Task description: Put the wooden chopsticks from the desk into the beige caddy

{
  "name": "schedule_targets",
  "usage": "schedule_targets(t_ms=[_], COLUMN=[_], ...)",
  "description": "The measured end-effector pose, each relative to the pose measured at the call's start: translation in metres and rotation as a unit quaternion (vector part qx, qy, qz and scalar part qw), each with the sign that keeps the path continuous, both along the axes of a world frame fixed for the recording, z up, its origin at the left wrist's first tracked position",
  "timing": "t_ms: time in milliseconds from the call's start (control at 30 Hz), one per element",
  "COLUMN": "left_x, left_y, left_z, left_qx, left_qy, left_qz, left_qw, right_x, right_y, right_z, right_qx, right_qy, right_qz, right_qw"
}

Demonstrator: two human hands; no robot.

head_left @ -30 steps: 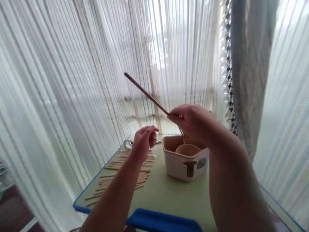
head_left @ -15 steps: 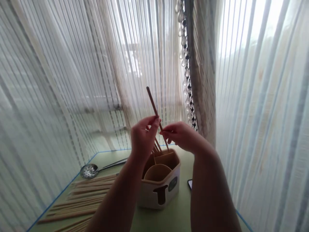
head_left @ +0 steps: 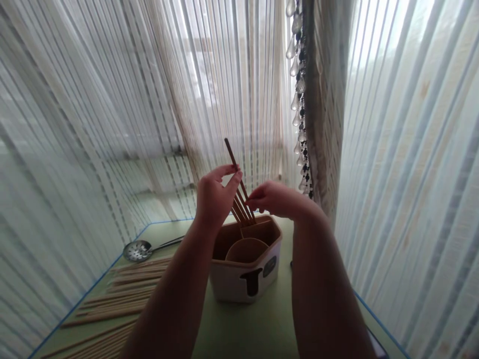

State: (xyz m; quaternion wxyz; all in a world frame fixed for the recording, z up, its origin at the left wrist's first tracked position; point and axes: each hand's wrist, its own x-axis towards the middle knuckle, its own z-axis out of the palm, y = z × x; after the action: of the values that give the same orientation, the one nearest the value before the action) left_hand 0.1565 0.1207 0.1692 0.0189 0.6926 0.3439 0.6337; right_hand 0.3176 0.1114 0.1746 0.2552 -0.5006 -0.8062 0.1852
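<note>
A slim brown chopstick (head_left: 231,152) slants down toward the back compartment of a utensil holder (head_left: 232,285). Its upper part is pinched between the thumb and fingers of my left hand (head_left: 216,197). Lower down, the fingertips of my right hand (head_left: 275,200) close on the same stick. Several other chopsticks (head_left: 241,213) lean in the back of the holder, just below my hands. The holder is pale outside and brown inside, with a rounded divider (head_left: 247,249) at the front and a dark cutout on its front wall.
Many loose chopsticks (head_left: 123,294) lie in rows on the green table (head_left: 239,329) at left. Behind them rests a metal slotted spoon (head_left: 137,251). Sheer striped curtains (head_left: 149,99) hang close around the table, with a beaded trim (head_left: 299,89). A dark-edged device shows partly beside my right forearm.
Both hands have moved slightly left with the chopstick, and its lower end now sits nearer the other chopsticks in the holder. The view has shifted a little.
</note>
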Motion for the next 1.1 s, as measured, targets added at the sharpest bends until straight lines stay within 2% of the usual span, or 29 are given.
schedule_targets(t_ms=[100, 200, 367, 533, 667, 767, 867, 1000, 1100], left_x=[-0.003, -0.006, -0.011, -0.032, -0.045, -0.043, -0.037, -0.028, -0.024], left_y=[0.005, 0.01, 0.015, 0.007, 0.004, 0.005, 0.007, 0.009, 0.008], left_z=[-0.002, -0.005, -0.007, 0.0, 0.005, 0.004, 0.002, 0.0, 0.001], left_qx=[-0.045, -0.115, -0.174, -0.282, -0.315, -0.343, -0.337, -0.286, -0.251], left_qy=[-0.018, 0.007, 0.012, 0.073, 0.071, 0.072, 0.058, 0.025, -0.006], left_qz=[-0.022, -0.054, -0.112, -0.212, -0.214, -0.223, -0.221, -0.213, -0.204], left_qw=[0.999, 0.992, 0.978, 0.933, 0.922, 0.909, 0.913, 0.934, 0.946], right_x=[0.001, 0.001, 0.002, 0.003, 0.0, -0.003, -0.006, -0.004, -0.003], right_y=[0.003, 0.004, 0.006, 0.012, 0.009, 0.007, 0.008, 0.008, 0.009], right_z=[-0.003, -0.004, -0.004, -0.007, -0.005, -0.004, -0.004, -0.003, -0.003], right_qx=[-0.029, -0.044, -0.009, -0.073, -0.077, -0.043, -0.032, -0.035, -0.048], right_qy=[-0.1, -0.15, -0.11, -0.145, -0.093, -0.044, -0.02, 0.008, 0.069], right_qz=[-0.022, -0.022, -0.016, -0.014, -0.018, 0.032, 0.062, 0.049, 0.052], right_qw=[0.994, 0.987, 0.994, 0.987, 0.993, 0.998, 0.997, 0.998, 0.995])
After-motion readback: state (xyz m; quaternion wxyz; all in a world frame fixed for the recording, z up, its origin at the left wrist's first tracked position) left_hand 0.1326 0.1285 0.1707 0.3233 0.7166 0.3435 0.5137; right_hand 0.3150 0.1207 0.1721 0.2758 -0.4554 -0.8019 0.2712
